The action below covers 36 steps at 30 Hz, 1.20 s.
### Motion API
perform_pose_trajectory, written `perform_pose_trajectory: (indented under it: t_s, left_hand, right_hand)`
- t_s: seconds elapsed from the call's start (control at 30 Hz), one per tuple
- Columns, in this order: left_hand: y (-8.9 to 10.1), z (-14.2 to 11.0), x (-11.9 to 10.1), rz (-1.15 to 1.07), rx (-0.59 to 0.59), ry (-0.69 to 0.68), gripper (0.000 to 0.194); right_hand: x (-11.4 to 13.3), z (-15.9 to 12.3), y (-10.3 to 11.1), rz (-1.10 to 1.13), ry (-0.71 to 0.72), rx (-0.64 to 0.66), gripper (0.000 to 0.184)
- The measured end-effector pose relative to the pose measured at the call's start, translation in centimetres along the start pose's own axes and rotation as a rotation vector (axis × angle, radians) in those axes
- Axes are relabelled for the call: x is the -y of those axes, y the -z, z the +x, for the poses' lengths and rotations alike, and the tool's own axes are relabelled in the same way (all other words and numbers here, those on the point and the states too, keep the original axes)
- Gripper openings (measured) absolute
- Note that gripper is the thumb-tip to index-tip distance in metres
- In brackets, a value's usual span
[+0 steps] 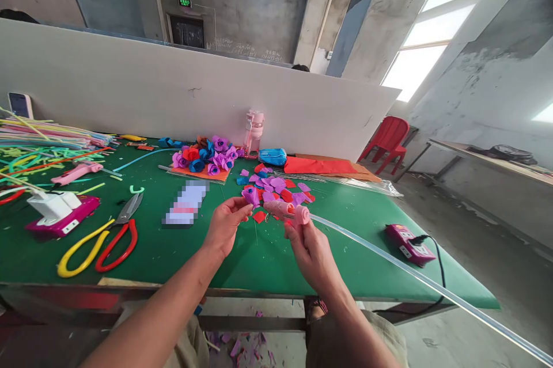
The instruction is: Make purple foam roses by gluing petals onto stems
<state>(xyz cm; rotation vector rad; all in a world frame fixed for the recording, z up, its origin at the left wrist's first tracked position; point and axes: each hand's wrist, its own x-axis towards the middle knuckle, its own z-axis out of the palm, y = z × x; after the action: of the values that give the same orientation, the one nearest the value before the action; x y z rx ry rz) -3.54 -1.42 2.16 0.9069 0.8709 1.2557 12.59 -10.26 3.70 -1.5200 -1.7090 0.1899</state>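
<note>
My left hand (225, 224) pinches a small purple foam flower (251, 195) just above the green table (181, 253). My right hand (309, 250) is closed round a pink hot glue gun (287, 211), whose nozzle points left toward the flower. A long clear glue stick (410, 273) trails from the gun's back to the lower right. Loose purple, red and blue foam petals (276, 185) lie on the table just beyond both hands.
Finished foam flowers (207, 158) sit on an orange sheet, with a pink bottle (253, 133) behind. Left: scissors (101, 238), a second glue gun (78, 173), a power strip (60, 215), coloured sticks (47, 140). Right: another power strip (409, 243), red chair (389, 140).
</note>
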Motion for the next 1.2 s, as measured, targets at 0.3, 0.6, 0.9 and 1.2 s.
perform_pose_trajectory:
  t_s: [0.3, 0.6, 0.9, 1.2]
  left_hand:
    - [0.06, 0.01, -0.05, 0.006, 0.0, -0.01, 0.029]
    - [-0.04, 0.0, 0.09, 0.017, 0.001, 0.0, 0.029]
    - [-0.05, -0.02, 0.12, 0.019, 0.007, 0.006, 0.029]
    - [-0.18, -0.14, -0.01, 0.015, 0.005, 0.0, 0.028]
  right_hand:
    - [-0.25, -0.03, 0.14, -0.003, -0.013, -0.02, 0.025]
    - [-0.11, -0.14, 0.08, 0.022, -0.017, 0.005, 0.027]
    - [0.13, -0.01, 0.24, -0.004, -0.019, 0.012, 0.026]
    - [0.11, -0.12, 0.19, -0.017, -0.023, 0.01, 0.027]
